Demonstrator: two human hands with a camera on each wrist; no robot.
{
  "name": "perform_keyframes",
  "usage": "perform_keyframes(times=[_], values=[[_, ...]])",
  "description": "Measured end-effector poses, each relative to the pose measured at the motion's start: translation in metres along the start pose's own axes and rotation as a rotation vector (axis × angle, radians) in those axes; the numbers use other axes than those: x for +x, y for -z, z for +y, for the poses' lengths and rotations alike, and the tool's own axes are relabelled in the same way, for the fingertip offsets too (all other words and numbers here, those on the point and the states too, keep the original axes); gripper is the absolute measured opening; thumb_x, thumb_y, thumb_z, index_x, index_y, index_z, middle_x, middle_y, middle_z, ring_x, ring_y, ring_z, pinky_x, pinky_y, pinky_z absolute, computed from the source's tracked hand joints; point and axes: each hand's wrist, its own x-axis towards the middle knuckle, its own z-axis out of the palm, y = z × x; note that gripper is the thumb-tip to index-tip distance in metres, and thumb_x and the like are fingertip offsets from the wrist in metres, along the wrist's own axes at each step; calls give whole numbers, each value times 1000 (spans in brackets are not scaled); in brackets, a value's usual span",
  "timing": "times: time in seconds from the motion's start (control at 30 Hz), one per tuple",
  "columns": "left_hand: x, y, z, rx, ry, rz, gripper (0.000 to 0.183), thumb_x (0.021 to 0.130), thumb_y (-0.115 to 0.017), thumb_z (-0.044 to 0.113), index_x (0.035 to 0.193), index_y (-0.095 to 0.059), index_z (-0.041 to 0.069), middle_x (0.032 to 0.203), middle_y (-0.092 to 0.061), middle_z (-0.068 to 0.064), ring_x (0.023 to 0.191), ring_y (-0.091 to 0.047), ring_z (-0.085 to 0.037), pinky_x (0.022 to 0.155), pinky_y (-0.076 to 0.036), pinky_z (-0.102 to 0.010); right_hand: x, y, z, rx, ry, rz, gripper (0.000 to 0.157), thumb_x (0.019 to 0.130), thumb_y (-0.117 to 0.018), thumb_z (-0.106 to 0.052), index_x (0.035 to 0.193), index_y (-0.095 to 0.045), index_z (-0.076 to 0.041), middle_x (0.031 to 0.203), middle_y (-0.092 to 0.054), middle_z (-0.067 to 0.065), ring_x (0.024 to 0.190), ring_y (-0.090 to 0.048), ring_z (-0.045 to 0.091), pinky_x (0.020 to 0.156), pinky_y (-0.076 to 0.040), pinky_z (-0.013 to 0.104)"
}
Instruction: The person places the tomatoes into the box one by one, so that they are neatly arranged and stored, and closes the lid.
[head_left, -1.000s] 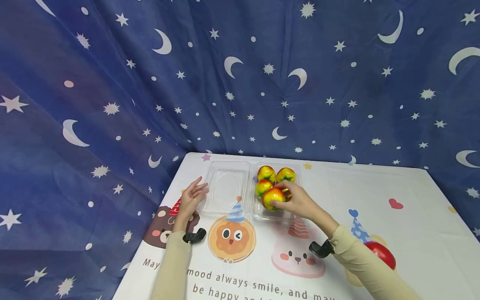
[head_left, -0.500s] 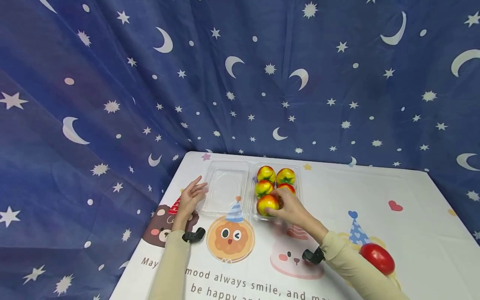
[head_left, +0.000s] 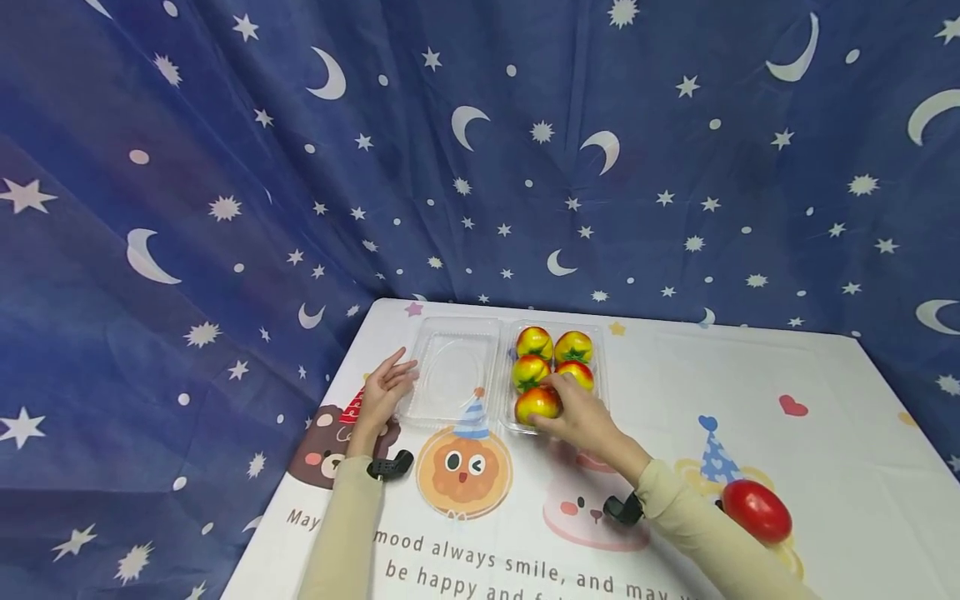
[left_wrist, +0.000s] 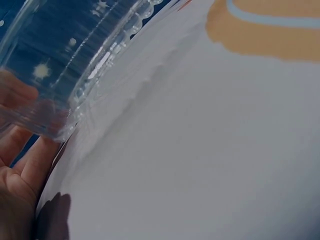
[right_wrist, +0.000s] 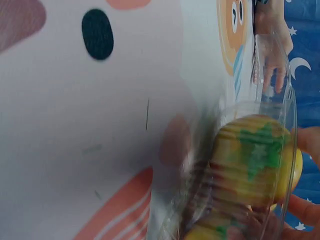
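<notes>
Your right hand [head_left: 582, 415] grips a fruit [head_left: 537, 404], near-left corner of the box [head_left: 601, 350]; your left hand [head_left: 382, 393] is relaxed at left edge of the lid [head_left: 455, 367].

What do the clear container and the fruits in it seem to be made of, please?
The clear container looks like thin, glossy moulded plastic: it is see-through, with ribbed walls. The fruits look smooth and glossy, with vivid colours and bright highlights; perhaps painted plastic or foam, though real fruit cannot be ruled out.
</notes>
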Motion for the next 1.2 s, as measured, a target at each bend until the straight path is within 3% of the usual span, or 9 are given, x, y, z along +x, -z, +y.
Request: perform_keyframes(times=[0.23,0.57,0.7,0.97,1.2], values=[[3,3,2,-2,13,9,59,93,-56,-12,148,-35,-8,133,-50,-38,118,-52,-54,83,-53,-18,4,9,0,26,20,-15,64,80,-81,-36,129,-58,-2,121,-63,13,108,-61,29,93,-50,50],[-2,2,0,-16,20,15,59,92,-56,-12,148,-35,-8,133,-51,-38,118,-51,-54,83,-53,-19,5,4,-1,40,72,1,46,77,-83,-25,113,-64,-5,94,-62,4,79,-54,18,69,-47,33],[-1,0,0,-18,13,3,59,93,-56,-12,148,-36,-8,133,-50,-38,118,-51,-55,83,-53,-19,8,4,-4,48,76,-1,45,77,-83,-25,112,-65,-5,88,-59,4,75,-54,23,65,-44,32],[0,-1,2,-12,8,7,59,92,-56,-12,147,-36,-10,133,-50,-38,117,-52,-55,82,-53,-18,7,3,-4,56,47,-3,50,76,-85,-28,116,-65,-5,96,-61,4,84,-59,30,71,-47,34],[0,-2,4,-16,22,7,59,93,-56,-12,147,-36,-9,133,-51,-37,117,-51,-55,83,-53,-19,2,5,2,60,46,0,60,74,-86,-30,123,-63,-4,110,-63,8,92,-60,24,81,-51,40]])
